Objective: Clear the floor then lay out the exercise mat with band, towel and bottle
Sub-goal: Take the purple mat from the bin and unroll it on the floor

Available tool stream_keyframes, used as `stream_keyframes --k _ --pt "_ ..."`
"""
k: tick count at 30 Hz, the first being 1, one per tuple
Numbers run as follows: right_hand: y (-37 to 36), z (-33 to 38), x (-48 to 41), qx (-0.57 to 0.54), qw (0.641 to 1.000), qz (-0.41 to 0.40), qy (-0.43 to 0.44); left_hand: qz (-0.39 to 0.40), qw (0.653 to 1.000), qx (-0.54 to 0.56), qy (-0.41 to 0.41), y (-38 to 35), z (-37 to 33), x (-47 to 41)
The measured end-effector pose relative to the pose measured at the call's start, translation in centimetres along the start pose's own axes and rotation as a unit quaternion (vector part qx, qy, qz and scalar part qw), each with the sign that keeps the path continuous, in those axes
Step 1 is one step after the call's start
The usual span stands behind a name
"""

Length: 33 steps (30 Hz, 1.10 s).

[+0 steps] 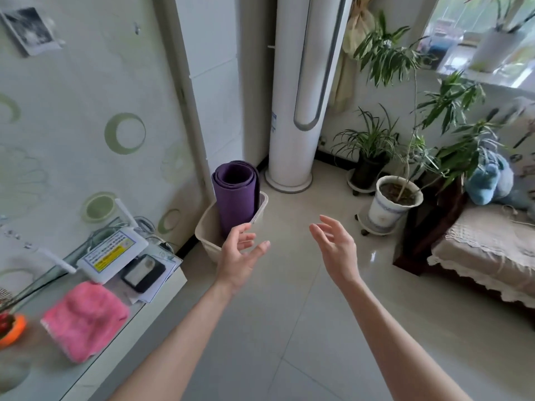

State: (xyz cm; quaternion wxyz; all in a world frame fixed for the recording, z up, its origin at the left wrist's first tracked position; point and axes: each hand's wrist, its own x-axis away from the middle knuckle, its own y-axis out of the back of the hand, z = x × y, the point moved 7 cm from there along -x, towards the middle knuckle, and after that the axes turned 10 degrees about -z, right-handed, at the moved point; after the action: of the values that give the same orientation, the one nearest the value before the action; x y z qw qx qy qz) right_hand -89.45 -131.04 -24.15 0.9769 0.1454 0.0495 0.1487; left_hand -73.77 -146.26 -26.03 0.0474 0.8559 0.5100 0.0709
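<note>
A purple exercise mat (236, 195), rolled up, stands upright in a cream plastic basket (207, 227) on the tiled floor by the wall. My left hand (238, 254) is stretched out just in front of the basket, fingers apart, holding nothing. My right hand (335, 248) hovers over the floor to the right of the basket, also empty with fingers spread. A folded pink towel (84, 318) lies on the glass-topped cabinet (121, 334) at the left. No band or bottle shows.
A white router (113, 256) and a black device (143, 272) sit on the cabinet. A tall white air conditioner (301, 96) stands behind the basket. Potted plants (390, 204) and a covered sofa (486, 250) line the right side. An orange object (13, 331) is at the far left.
</note>
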Motion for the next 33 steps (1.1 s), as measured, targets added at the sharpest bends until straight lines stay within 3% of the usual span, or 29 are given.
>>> stream_keyframes --k 9,16,33 --pt "-6.4 -0.8 -15.7 -0.001 0.998 0.060 -0.004 -0.050 0.998 0.002 0.035 -6.5 0.4 -13.0" --pt "-12.8 -0.3 -29.0 0.014 0.988 0.153 0.002 -0.151 0.985 0.018 0.082 -10.9 -0.1 -22.7" --pt "-33.4 -2.2 -45.2 0.078 0.943 0.325 -0.005 -0.307 0.935 0.021 0.178 -11.1 5.9 -41.8"
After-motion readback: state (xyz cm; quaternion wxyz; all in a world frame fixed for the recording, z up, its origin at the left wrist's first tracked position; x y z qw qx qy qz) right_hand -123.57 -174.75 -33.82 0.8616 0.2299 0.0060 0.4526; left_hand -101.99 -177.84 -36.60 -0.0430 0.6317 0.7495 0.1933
